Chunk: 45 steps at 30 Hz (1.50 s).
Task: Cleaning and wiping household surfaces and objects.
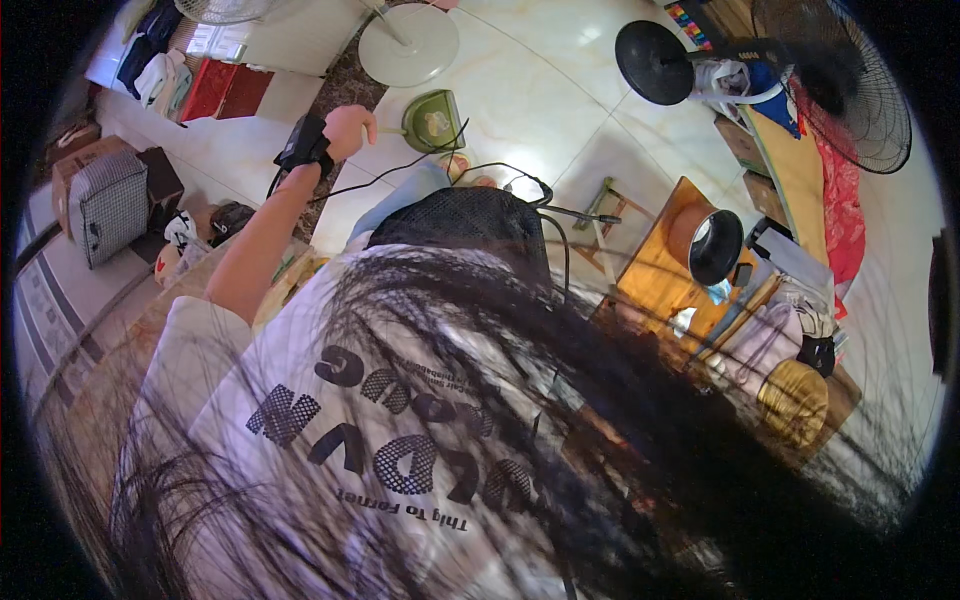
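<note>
My left hand (350, 131) reaches forward at the left with its fingers curled. A black device (302, 141) is strapped to that wrist, with a black cable near it. Just beyond the fingertips a green dustpan (435, 124) rests on the tiled floor. Its thin pale handle (390, 130) runs to the fingers and vanishes behind them; whether they grip it is unclear. My right hand is out of view, its side covered by dark hair (675, 420). Black mesh fabric (465, 221) lies in front of my printed white shirt (277, 360), with loose black cables (546, 193) around it.
A white round base (409, 45) stands ahead. At right are a black pedestal fan (847, 82), a wooden table (652, 270) bearing a dark pot (716, 247), a folding stool (600, 225) and piled cloth (765, 341). A checked bag (109, 206) sits by boxes at left.
</note>
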### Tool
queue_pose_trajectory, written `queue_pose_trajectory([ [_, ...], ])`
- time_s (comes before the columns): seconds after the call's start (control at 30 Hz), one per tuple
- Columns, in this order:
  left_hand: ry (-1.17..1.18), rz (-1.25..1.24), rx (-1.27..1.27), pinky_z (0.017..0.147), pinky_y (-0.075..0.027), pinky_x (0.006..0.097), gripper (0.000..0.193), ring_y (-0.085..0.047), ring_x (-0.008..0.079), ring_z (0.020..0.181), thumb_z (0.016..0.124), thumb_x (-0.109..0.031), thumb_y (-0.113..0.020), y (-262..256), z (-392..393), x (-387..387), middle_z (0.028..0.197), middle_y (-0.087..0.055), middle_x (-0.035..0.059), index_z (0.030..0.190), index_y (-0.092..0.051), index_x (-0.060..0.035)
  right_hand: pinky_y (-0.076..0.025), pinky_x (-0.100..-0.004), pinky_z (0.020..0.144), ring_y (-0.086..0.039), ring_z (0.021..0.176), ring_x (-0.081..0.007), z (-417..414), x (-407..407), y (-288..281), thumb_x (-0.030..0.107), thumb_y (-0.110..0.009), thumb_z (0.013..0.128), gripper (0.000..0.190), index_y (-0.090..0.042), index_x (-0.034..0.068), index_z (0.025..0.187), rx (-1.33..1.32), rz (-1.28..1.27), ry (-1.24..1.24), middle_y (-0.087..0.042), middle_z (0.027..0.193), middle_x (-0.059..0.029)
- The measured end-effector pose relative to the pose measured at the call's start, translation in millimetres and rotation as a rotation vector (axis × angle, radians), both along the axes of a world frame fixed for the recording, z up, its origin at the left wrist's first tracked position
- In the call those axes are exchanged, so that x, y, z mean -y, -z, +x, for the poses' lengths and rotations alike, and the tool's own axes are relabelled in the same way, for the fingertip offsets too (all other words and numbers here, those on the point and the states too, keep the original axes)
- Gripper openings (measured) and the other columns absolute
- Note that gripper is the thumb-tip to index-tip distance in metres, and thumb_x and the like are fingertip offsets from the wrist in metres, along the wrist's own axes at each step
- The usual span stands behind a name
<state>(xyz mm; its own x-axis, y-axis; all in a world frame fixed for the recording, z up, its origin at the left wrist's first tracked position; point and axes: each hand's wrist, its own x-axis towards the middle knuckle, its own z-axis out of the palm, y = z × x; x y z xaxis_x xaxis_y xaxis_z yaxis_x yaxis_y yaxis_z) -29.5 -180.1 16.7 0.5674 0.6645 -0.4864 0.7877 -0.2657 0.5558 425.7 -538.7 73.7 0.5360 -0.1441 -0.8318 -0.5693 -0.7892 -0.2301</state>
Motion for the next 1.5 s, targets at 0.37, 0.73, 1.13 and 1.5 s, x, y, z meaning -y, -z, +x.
queue_pose_trajectory([
  [0.37,-0.006,-0.039,-0.03,0.066,-0.042,0.0385,0.021,-0.053,0.0334,0.075,0.053,0.005,-0.044,-9.8,13.9,-3.4,0.073,-0.055,0.014,0.057,-0.057,-0.0109,-0.025,-0.0196,0.03,-0.038,0.034,-0.0085,-34.7,-60.9,-22.4,0.0,-0.048,0.066,0.032,-0.055,0.004,0.097,-0.202,0.17,-0.279,-0.046,0.053,-0.0023],
  [0.73,-0.027,-0.051,-0.035,0.067,-0.042,0.0386,0.022,-0.053,0.0335,0.076,0.055,0.005,-0.042,-11.6,13.8,3.6,0.074,-0.056,0.0137,0.057,-0.057,-0.0106,-0.026,-0.0186,0.033,-0.038,0.037,-0.0064,-64.0,-95.3,-10.2,0.001,-0.047,0.067,0.05,-0.044,0.003,0.117,-0.38,0.302,-0.489,-0.047,0.056,0.0003],
  [1.13,-0.01,-0.024,0.008,0.06,-0.04,0.0361,0.017,-0.052,0.0295,0.069,0.052,0.004,-0.046,-2.9,5.5,4.0,0.068,-0.054,0.011,0.057,-0.056,-0.0089,-0.025,-0.0175,0.034,-0.034,0.037,-0.0064,-44.5,-49.1,-8.7,-0.001,-0.045,0.068,0.049,-0.041,0.0,0.117,-0.379,0.471,-0.277,-0.05,0.061,-0.0047],
  [1.5,-0.025,-0.089,-0.113,0.061,-0.041,0.0357,0.019,-0.052,0.0301,0.071,0.053,0.005,-0.045,5.2,3.5,7.0,0.07,-0.054,0.0113,0.058,-0.056,-0.0091,-0.024,-0.0188,0.031,-0.035,0.035,-0.0072,-10.3,-8.5,-35.6,0.001,-0.048,0.068,0.047,-0.045,0.0,0.115,-0.1,0.232,-0.071,-0.047,0.056,-0.003],
])
